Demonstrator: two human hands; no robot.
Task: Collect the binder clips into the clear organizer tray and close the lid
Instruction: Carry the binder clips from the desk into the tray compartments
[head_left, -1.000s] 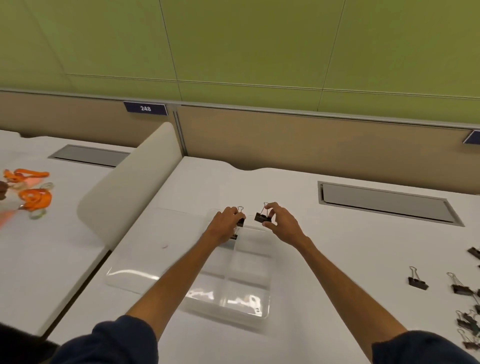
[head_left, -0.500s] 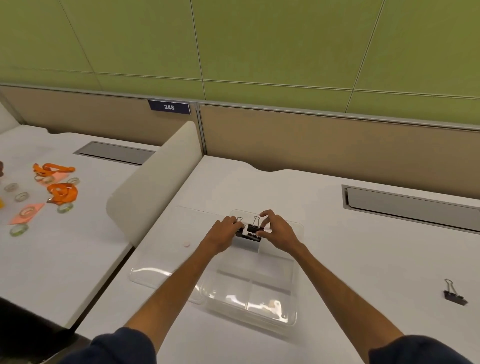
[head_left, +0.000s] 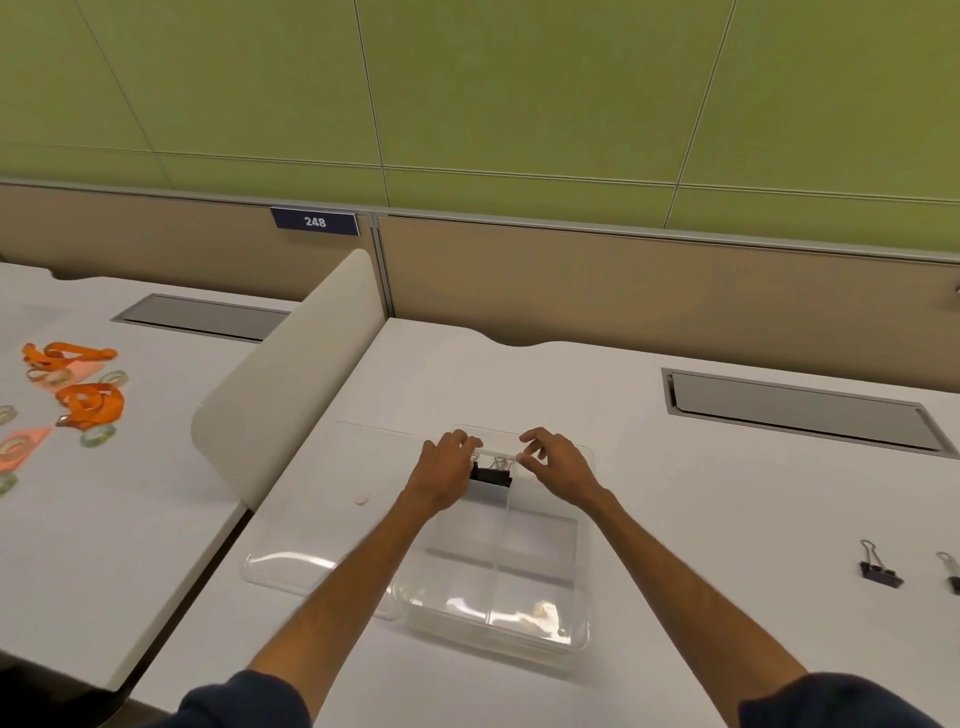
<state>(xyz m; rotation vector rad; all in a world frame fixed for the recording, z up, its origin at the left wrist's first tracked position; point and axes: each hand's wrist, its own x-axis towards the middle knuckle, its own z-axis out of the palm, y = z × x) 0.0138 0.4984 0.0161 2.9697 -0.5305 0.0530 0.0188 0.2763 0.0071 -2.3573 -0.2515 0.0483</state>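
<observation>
The clear organizer tray (head_left: 582, 540) sits mid-desk, and its open lid (head_left: 311, 525) lies flat to its left. Two black binder clips (head_left: 493, 474) stand in the far-left compartment. My left hand (head_left: 444, 470) curls over the left clip and pinches it at its wire handle; the hand hides part of that clip. Just right of the clips, my right hand (head_left: 558, 462) hovers above the far rim with loosely bent fingers, holding nothing. Another binder clip (head_left: 878, 570) lies on the desk at the right, with one more binder clip (head_left: 953, 577) at the frame edge.
A white curved divider panel (head_left: 291, 384) separates this desk from the left desk, which holds orange lanyards (head_left: 91, 402) and several tape rolls. A grey cable hatch (head_left: 800, 410) is set in the desk at the back right. A small round spot (head_left: 361, 500) lies near the lid.
Both hands brought clips down into the far-left compartment. My right hand has since let go of its clip and lifted slightly right. The view has swung left, so fewer loose clips show.
</observation>
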